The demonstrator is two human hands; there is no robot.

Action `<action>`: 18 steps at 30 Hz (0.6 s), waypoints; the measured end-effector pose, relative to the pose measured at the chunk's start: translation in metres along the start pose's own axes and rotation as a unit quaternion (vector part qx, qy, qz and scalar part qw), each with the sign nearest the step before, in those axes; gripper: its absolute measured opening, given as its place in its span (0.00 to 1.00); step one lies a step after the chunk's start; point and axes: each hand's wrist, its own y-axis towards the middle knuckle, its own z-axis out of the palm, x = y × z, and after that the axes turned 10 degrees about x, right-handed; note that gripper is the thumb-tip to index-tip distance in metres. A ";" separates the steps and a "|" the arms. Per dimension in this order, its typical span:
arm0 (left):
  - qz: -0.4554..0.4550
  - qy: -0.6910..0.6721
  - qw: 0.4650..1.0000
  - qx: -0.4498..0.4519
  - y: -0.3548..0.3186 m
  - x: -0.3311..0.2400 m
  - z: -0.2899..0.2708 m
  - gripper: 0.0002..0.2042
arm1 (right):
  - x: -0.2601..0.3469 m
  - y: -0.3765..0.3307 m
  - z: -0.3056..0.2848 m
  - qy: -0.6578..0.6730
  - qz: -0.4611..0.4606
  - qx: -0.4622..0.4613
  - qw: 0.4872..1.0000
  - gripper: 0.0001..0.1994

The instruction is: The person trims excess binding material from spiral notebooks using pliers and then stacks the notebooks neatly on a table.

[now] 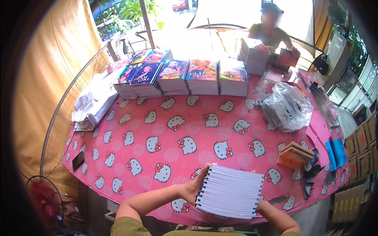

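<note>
I hold a thick stack of spiral-bound notebooks (231, 191) on edge above the near side of the table, its white page edges facing up. My left hand (195, 186) grips the stack's left, spiral side. My right hand (260, 204) is mostly hidden behind the stack's right end, with only the wrist showing. Under the stack lies a pink tablecloth (157, 129) printed with white cat faces.
Several stacks of colourful-covered notebooks (185, 76) line the table's far side. White folded sheets (92, 104) lie at left, a crumpled clear plastic bag (285, 106) at right, an orange book pile (293, 155) beyond it. A phone (78, 160) sits at the left edge. Another person (271, 33) handles notebooks across the table.
</note>
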 end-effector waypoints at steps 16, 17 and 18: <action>-0.186 -0.376 0.844 -0.335 0.063 -0.058 -0.166 0.39 | 0.070 0.223 -0.061 0.605 0.081 -0.122 0.783 0.38; -0.189 -0.392 0.841 -0.322 0.071 -0.059 -0.194 0.28 | 0.068 0.254 -0.081 0.622 0.112 -0.098 0.769 0.32; -0.192 -0.406 0.837 -0.312 0.078 -0.062 -0.223 0.20 | 0.082 0.286 -0.101 0.606 0.133 -0.083 0.780 0.31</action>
